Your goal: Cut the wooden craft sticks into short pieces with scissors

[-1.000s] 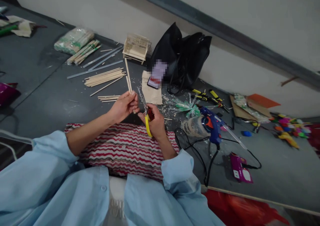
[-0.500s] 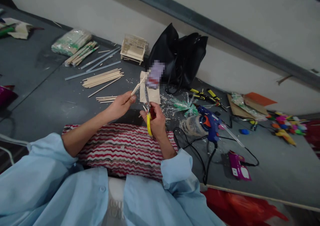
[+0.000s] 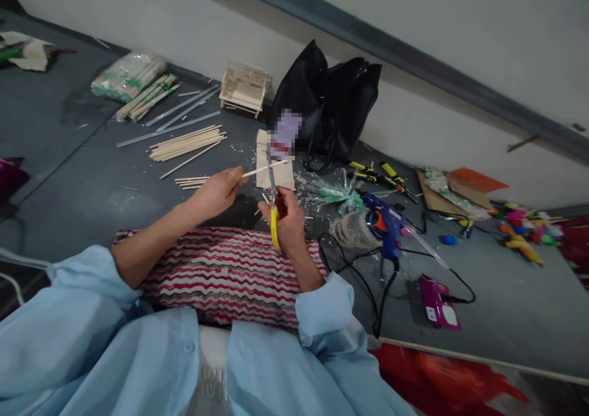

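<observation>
Pinched in my left hand point(image 3: 221, 191) is a thin wooden stick point(image 3: 257, 170), which points right and crosses the scissors' blades. My right hand point(image 3: 289, 219) is closed on the handles of yellow-handled scissors point(image 3: 275, 224), blades pointing away from me. Whether the blades touch the stick I cannot tell. Beneath the stick's far end lies a creased beige sheet point(image 3: 283, 178) with small wood crumbs around it. Short cut sticks point(image 3: 191, 181) lie left of my left hand, and a bundle of longer wooden sticks point(image 3: 186, 145) lies farther back.
A small wooden model point(image 3: 243, 89) and a black bag point(image 3: 331, 103) stand against the wall. On the right are a blue glue gun point(image 3: 391, 226) with a trailing cable, pliers point(image 3: 363, 172) and a purple box point(image 3: 439, 305). A striped cushion point(image 3: 221, 275) lies under my forearms.
The stick in my left hand has swung from pointing up and away to nearly level, across the scissors. My left hand has shifted slightly left; the right hand has barely moved.
</observation>
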`<control>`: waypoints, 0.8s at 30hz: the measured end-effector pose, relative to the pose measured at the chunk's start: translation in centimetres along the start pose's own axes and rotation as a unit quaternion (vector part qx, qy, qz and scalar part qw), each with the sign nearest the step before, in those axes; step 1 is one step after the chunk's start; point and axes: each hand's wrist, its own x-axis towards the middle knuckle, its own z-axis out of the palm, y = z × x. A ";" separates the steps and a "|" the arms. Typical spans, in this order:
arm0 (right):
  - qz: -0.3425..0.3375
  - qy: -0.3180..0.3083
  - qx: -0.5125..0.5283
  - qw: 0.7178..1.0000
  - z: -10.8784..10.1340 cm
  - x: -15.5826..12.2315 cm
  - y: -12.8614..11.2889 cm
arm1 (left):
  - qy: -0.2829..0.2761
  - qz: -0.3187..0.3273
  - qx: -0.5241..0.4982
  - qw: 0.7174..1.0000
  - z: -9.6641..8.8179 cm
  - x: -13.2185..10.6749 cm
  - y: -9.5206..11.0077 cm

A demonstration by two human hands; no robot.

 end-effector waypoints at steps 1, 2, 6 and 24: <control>0.002 0.000 -0.001 1.000 0.0 0.0 0.0 | -0.001 0.004 0.010 1.000 0.0 0.0 -0.1; 0.003 0.000 -0.002 1.000 0.0 0.0 0.0 | -0.002 0.008 0.018 1.000 0.0 0.0 -0.1; 0.009 -0.007 -0.007 1.000 -0.1 0.1 -0.1 | -0.005 0.020 0.048 0.999 -0.1 0.0 -0.4; 0.005 -0.059 -0.018 0.998 -0.1 0.1 -0.2 | -0.011 0.036 0.134 0.990 -0.4 0.0 0.3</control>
